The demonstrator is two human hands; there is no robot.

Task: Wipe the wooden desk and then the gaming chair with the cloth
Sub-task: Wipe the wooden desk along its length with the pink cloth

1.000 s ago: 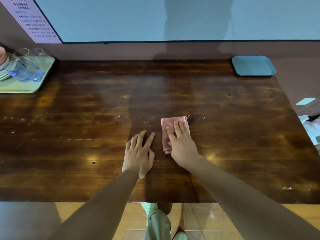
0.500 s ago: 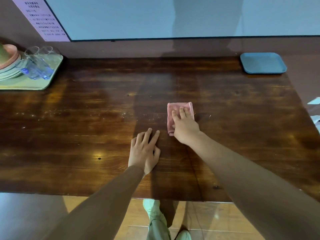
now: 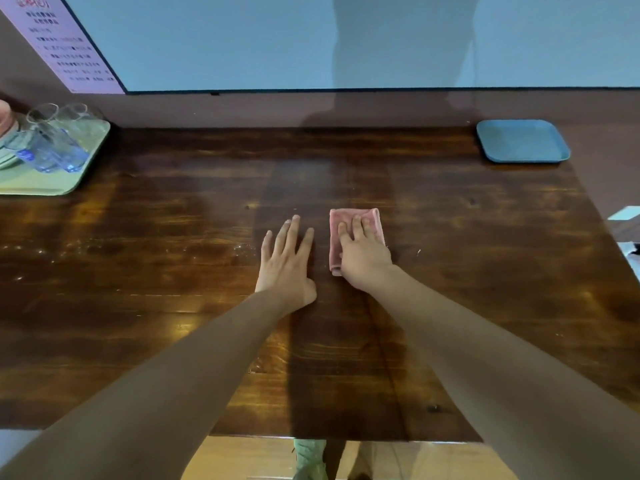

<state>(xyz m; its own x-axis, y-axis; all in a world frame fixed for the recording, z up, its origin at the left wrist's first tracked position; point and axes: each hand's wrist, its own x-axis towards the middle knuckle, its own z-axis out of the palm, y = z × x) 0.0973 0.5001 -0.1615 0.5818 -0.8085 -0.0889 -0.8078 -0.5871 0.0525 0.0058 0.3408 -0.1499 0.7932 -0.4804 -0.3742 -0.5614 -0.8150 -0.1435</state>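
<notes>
Right hand (image 3: 363, 258) lies flat on the pink cloth (image 3: 356, 216), fingers straight and pressing, not curled round it; the cloth sits folded on the wooden desk (image 3: 450, 306). Left hand (image 3: 285, 268) rests palm down on bare wood just left of the cloth, fingers spread, holding nothing. Change over the last second: the cloth has been pushed away from the person, and the left hand has followed, fingertips now nearly level with the cloth's far edge. Judgement: a forward stroke is under way and the desk stage is unfinished, since pale specks (image 3: 69, 245) lie in a band well left of the cloth. Gaming chair not in view; that stage judged not begun. Count: hands, two; cloth, one; blue tray (image 3: 523, 142), one, beyond and well right of the cloth; green tray (image 3: 34, 192), one, beyond and far left of the cloth, bearing at least two clear glasses (image 3: 55, 143) and stacked dishes (image 3: 5, 140) cut by the frame edge, number not determinable; printed notice (image 3: 59, 46), one, on the wall (image 3: 346, 109) farthest beyond the cloth, to its left
</notes>
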